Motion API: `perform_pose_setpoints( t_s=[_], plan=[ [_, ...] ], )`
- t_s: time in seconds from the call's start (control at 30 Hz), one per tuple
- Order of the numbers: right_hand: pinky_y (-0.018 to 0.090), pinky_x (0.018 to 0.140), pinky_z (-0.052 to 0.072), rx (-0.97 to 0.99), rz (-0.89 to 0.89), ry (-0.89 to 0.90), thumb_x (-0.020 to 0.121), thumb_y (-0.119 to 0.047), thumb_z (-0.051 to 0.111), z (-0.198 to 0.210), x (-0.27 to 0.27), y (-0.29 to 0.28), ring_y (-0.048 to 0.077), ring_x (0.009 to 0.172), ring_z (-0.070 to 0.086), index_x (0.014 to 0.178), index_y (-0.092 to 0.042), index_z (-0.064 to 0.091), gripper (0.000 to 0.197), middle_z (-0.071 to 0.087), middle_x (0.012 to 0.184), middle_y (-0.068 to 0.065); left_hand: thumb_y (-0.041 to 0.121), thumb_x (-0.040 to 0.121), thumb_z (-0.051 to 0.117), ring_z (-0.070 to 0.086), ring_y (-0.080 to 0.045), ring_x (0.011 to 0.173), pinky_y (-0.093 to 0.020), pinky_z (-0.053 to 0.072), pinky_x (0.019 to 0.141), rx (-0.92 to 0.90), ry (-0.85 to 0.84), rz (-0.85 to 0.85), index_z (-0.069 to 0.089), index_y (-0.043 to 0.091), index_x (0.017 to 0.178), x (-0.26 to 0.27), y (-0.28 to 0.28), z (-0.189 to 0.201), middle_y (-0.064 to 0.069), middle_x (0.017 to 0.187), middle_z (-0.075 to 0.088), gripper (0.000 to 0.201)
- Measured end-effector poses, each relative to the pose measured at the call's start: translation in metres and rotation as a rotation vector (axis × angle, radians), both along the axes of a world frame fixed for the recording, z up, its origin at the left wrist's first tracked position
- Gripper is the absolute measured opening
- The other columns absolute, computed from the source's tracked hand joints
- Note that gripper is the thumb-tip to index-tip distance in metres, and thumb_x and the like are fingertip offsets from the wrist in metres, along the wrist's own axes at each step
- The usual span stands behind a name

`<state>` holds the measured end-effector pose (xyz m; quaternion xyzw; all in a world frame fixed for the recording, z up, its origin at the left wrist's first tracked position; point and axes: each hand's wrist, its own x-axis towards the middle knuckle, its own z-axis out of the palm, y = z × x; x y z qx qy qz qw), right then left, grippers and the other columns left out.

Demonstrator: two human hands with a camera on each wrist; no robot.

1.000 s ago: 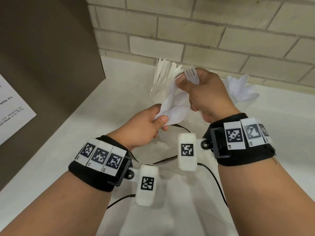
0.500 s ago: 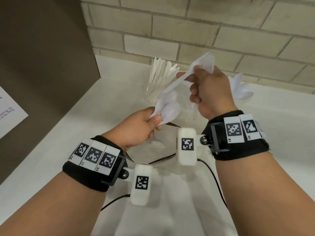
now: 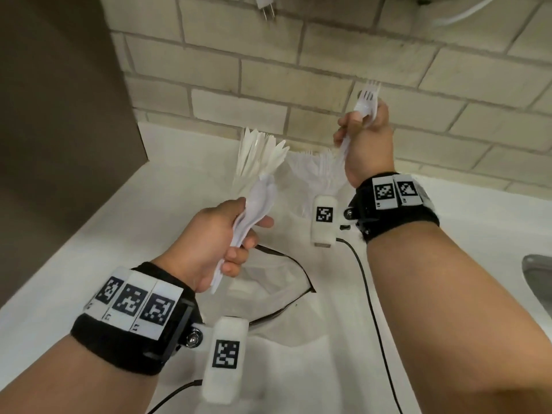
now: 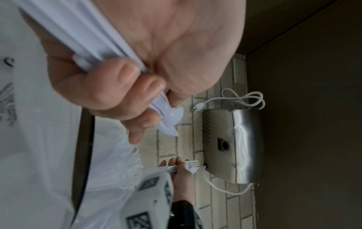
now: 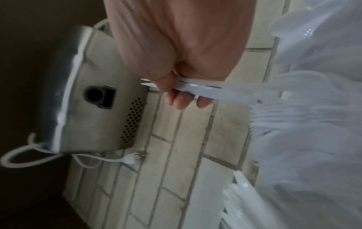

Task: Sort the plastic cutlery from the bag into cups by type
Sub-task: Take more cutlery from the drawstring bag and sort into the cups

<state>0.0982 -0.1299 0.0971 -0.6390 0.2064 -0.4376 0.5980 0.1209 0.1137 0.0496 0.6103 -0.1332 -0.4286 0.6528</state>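
My left hand (image 3: 239, 243) grips a bundle of white plastic spoons (image 3: 260, 201) by the handles, bowls pointing up; the left wrist view shows my fingers (image 4: 109, 86) curled round the bundle (image 4: 94, 49). My right hand (image 3: 358, 124), raised higher and to the right, holds white forks (image 3: 368, 98) tines up, the handles slanting down over a clear cup of forks (image 3: 321, 168). The right wrist view shows that grip on the forks (image 5: 203, 91). To the left of the fork cup stands a cup of knives (image 3: 260, 153). The white bag (image 3: 268, 297) lies on the counter under my hands.
A tan brick wall (image 3: 268, 85) backs the white counter (image 3: 89, 249). A brown cabinet side (image 3: 59, 115) stands at left. A steel sink edge (image 3: 537, 282) shows at right. A steel wall appliance (image 4: 235, 144) with a loose white plug (image 3: 267, 8) hangs above.
My right hand has pulled the forks away from the bundle in my left hand, moving up and to the right, over the fork cup. My left hand keeps its grip on the spoons.
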Motion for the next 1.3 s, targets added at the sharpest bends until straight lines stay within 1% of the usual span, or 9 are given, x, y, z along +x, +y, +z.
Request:
perform_pose_setpoints(
  t_s=[0.27,0.4,0.53,0.63,0.83,0.93,1.03,1.17,1.3],
  plan=[
    [0.032,0.085,0.051,-0.005,-0.022,0.044,0.088,-0.011,0.057,-0.046,0.021,-0.023,0.016,0.080,0.059,0.122,-0.016,0.048,0.035,0.060,0.086,-0.001,0.039,0.098,0.041,0.030,-0.013,0.047,-0.026,0.025,0.046,-0.011,-0.048,0.070,0.062,0.007,0.092,0.010,-0.003,0.005,-0.001,0.060,0.041,0.039],
    [0.016,0.082,0.049,-0.163,-0.078,0.039,0.083,0.005,0.058,-0.043,0.024,-0.023,0.008,0.083,0.057,0.116,-0.019,0.053,0.041,0.058,0.093,-0.001,0.043,0.097,0.043,0.034,-0.012,0.048,-0.027,0.029,0.048,0.004,-0.084,0.092,0.061,0.008,0.096,0.005,-0.007,0.000,0.000,0.064,0.043,0.039],
    [0.028,0.106,0.039,-0.615,-0.170,0.536,0.095,-0.009,0.047,-0.053,0.022,-0.026,0.015,0.119,0.053,0.122,-0.017,0.061,0.031,0.059,0.128,0.002,0.044,0.097,0.042,0.035,-0.012,0.051,-0.027,0.031,0.049,0.006,-0.095,0.085,0.060,0.008,0.101,0.002,-0.011,-0.002,-0.001,0.068,0.044,0.041],
    [0.048,0.119,0.008,-0.838,-0.124,1.046,0.101,-0.021,0.032,-0.061,0.018,-0.027,0.017,0.144,0.025,0.138,-0.023,0.048,0.041,0.047,0.145,-0.002,0.042,0.098,0.041,0.036,-0.012,0.053,-0.026,0.032,0.050,0.008,-0.108,0.071,0.058,0.007,0.106,0.000,-0.013,-0.001,-0.001,0.071,0.044,0.040],
    [0.051,0.118,0.002,-0.817,-0.089,0.984,0.103,-0.024,0.027,-0.045,0.007,-0.012,0.019,0.148,0.013,0.145,-0.017,0.039,0.044,0.040,0.151,0.001,0.025,0.099,0.046,0.039,-0.011,0.058,-0.026,0.035,0.054,0.016,-0.141,0.020,0.049,-0.003,0.119,-0.006,-0.013,0.001,-0.002,0.075,0.043,0.034],
    [0.031,0.110,0.025,-0.672,-0.032,0.758,0.102,-0.024,0.037,-0.013,-0.010,0.009,0.021,0.136,0.039,0.136,-0.013,0.052,0.038,0.051,0.141,0.005,0.018,0.100,0.045,0.042,-0.011,0.058,-0.027,0.038,0.056,0.002,-0.175,-0.008,0.053,0.001,0.115,-0.009,-0.012,0.003,-0.001,0.073,0.045,0.025],
    [0.024,0.081,0.048,-0.407,0.149,0.547,0.098,-0.035,0.049,0.011,-0.037,0.044,0.012,0.095,0.065,0.119,-0.021,0.062,0.029,0.066,0.113,-0.004,0.025,0.100,0.043,0.051,-0.012,0.060,-0.033,0.050,0.068,-0.013,-0.233,-0.027,0.058,0.012,0.101,-0.014,-0.014,0.006,0.000,0.075,0.050,0.019],
    [0.025,0.047,0.043,-0.269,0.361,0.583,0.086,-0.055,0.057,0.015,-0.070,0.083,0.010,0.053,0.063,0.139,-0.031,0.039,0.061,0.067,0.104,-0.008,0.036,0.098,0.042,0.057,-0.014,0.059,-0.043,0.056,0.076,-0.034,-0.308,-0.085,0.056,0.014,0.092,-0.024,-0.018,0.011,0.000,0.075,0.053,0.027],
    [0.016,0.038,0.039,-0.191,0.402,0.564,0.080,-0.042,0.073,0.003,-0.083,0.099,0.005,0.041,0.057,0.141,-0.037,0.029,0.076,0.060,0.108,0.006,0.050,0.095,0.037,0.044,-0.015,0.050,-0.033,0.045,0.051,-0.005,-0.462,-0.239,0.055,0.008,0.100,-0.037,-0.020,0.007,0.001,0.067,0.050,0.046]
  ],
)
